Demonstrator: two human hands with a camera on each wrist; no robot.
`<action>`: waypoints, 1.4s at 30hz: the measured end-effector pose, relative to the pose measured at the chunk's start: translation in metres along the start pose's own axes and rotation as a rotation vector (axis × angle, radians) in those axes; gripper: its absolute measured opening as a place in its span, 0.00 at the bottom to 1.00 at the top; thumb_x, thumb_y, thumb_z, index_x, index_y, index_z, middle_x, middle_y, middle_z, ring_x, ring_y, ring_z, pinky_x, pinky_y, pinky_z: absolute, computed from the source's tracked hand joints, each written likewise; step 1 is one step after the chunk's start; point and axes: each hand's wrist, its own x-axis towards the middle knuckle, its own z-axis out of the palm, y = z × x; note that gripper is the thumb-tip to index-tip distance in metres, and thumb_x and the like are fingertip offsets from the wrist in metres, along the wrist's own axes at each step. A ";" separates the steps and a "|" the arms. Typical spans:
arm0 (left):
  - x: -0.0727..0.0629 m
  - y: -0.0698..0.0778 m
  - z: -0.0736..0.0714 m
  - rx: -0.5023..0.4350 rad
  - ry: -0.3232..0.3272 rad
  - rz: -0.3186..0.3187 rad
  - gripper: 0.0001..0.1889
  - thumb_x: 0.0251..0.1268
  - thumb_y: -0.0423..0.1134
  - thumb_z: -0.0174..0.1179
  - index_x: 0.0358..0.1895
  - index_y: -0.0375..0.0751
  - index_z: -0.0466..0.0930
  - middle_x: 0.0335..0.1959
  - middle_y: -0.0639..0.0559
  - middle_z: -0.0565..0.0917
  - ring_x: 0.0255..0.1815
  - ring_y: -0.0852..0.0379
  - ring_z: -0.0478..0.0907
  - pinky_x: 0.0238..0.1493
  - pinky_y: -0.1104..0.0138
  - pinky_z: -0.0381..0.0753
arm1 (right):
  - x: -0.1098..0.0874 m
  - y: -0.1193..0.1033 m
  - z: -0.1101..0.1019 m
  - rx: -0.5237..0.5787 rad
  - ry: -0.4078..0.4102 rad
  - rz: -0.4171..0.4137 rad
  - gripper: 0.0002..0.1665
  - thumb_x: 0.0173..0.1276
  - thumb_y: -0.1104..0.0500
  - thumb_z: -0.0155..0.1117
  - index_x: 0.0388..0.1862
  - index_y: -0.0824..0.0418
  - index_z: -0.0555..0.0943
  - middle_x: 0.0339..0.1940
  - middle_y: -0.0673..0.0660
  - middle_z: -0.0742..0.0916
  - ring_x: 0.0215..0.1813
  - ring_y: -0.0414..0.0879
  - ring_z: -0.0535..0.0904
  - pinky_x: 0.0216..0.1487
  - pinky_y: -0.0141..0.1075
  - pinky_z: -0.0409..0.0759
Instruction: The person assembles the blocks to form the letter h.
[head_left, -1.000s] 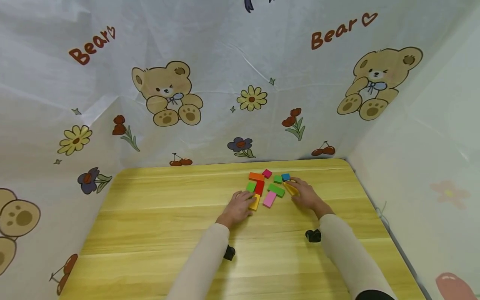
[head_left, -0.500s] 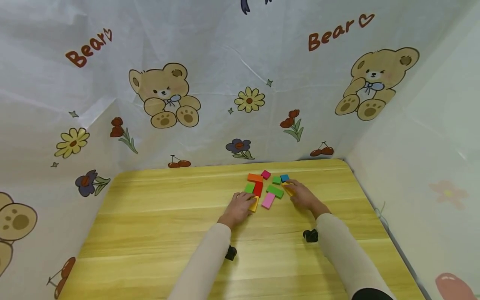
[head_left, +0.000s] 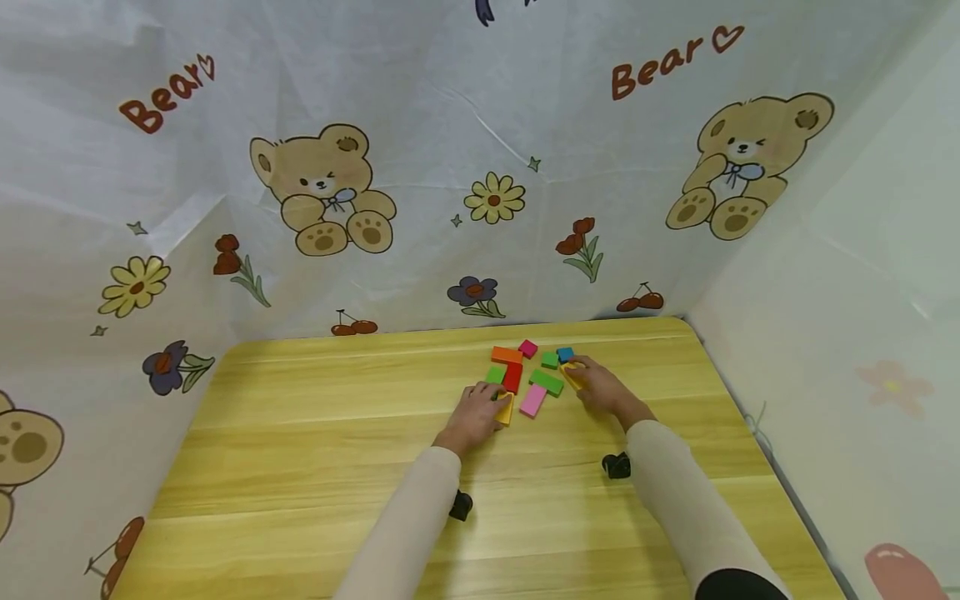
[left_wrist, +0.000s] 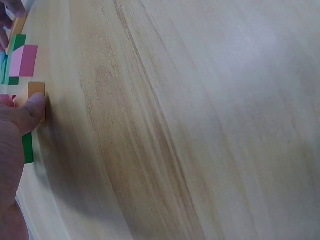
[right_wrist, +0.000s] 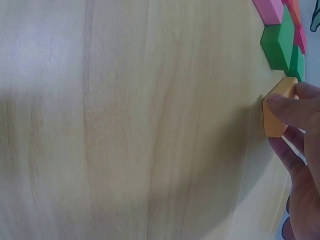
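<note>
My left hand (head_left: 474,415) holds a yellow block (head_left: 506,412) at the near left of a group of coloured blocks. In the left wrist view its thumb lies against that yellow block (left_wrist: 36,89). At the group's right side, my right hand (head_left: 602,392) pinches another yellow block (head_left: 569,375), its thumb on the face of this block (right_wrist: 273,120) in the right wrist view. A red block (head_left: 512,377) and a green block (head_left: 496,374) lie just beyond the left hand. Between the hands lie a longer green block (head_left: 547,382) and a pink block (head_left: 533,401), touching.
An orange block (head_left: 507,355) and a magenta block (head_left: 528,348) sit at the group's far side. A small green block (head_left: 550,360) and a blue block (head_left: 565,354) lie near the right fingers. The wooden table (head_left: 315,467) meets a printed cloth (head_left: 427,250) at its back edge.
The head view has shifted slightly, so everything appears a little further left. Both hands keep hold of their yellow blocks in nearly the same places.
</note>
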 end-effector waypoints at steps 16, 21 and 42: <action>0.003 0.001 -0.002 -0.041 -0.031 -0.022 0.31 0.61 0.52 0.66 0.67 0.48 0.71 0.63 0.52 0.68 0.64 0.52 0.63 0.65 0.58 0.63 | 0.002 0.002 0.002 0.034 0.012 0.014 0.29 0.62 0.70 0.66 0.63 0.73 0.74 0.67 0.68 0.69 0.65 0.68 0.67 0.64 0.58 0.66; 0.002 0.001 -0.002 -0.057 -0.047 -0.021 0.32 0.61 0.53 0.65 0.67 0.47 0.71 0.64 0.52 0.68 0.64 0.52 0.62 0.65 0.59 0.62 | 0.003 0.002 0.004 0.053 0.009 0.025 0.30 0.63 0.68 0.66 0.64 0.73 0.72 0.66 0.68 0.68 0.65 0.68 0.67 0.65 0.59 0.65; -0.004 -0.004 -0.006 -0.060 -0.038 0.024 0.31 0.63 0.53 0.63 0.67 0.45 0.71 0.64 0.52 0.70 0.67 0.53 0.63 0.69 0.60 0.60 | 0.002 0.006 0.003 -0.019 -0.028 -0.020 0.32 0.64 0.67 0.65 0.66 0.73 0.69 0.68 0.71 0.68 0.66 0.69 0.66 0.64 0.57 0.68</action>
